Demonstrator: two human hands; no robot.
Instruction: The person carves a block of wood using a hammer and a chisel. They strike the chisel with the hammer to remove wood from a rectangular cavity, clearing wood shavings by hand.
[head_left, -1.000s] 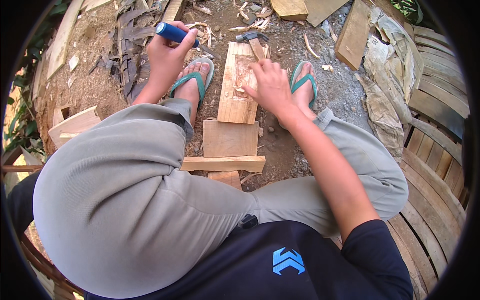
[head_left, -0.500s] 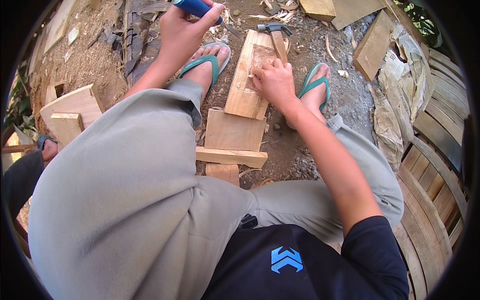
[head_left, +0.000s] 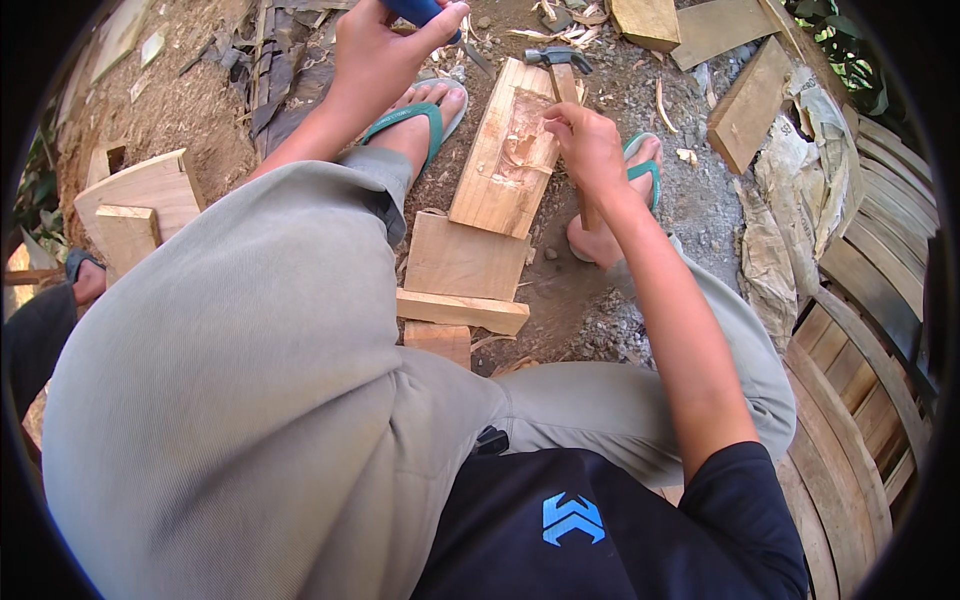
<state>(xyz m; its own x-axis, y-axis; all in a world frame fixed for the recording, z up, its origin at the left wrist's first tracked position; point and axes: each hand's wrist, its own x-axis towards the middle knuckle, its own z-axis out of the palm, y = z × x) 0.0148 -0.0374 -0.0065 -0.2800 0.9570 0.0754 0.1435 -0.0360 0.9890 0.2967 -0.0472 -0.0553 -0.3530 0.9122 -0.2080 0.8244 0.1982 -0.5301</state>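
Left hand (head_left: pixel 378 55) raised, up and left of the wooden block (head_left: pixel 502 160) taken as landmark; fingers closed round the handle of a blue-handled chisel (head_left: pixel 418 10), partly cut off by the upper picture edge, its blade slanting down toward the block's top end. Right hand (head_left: pixel 588 145) at the block's right edge, back of hand up, fingers curled, thumb and index drawn nearly together over the side of the recess; cannot tell whether a chip sits between them. Right forearm runs up from the lower right of the block. Block lies on the ground between the sandalled feet, tilted, top end leaning right; pale yellow, straight-grained. Recess (head_left: pixel 528 125) is rectangular, reddish, rough-floored, with loose curled shavings toward its lower end. Hammer (head_left: pixel 558 57): dark metal head just beyond the block's upper right corner, wooden handle running down along its right side, passing under the right hand; grip on it cannot be judged. Flat board (head_left: pixel 465 258) just below the block's lower end. Markings: angular bright-blue emblem (head_left: pixel 572 520) on the dark shirt, well below the block; crumpled sheet (head_left: pixel 785 190), right of the block, carries partial print.
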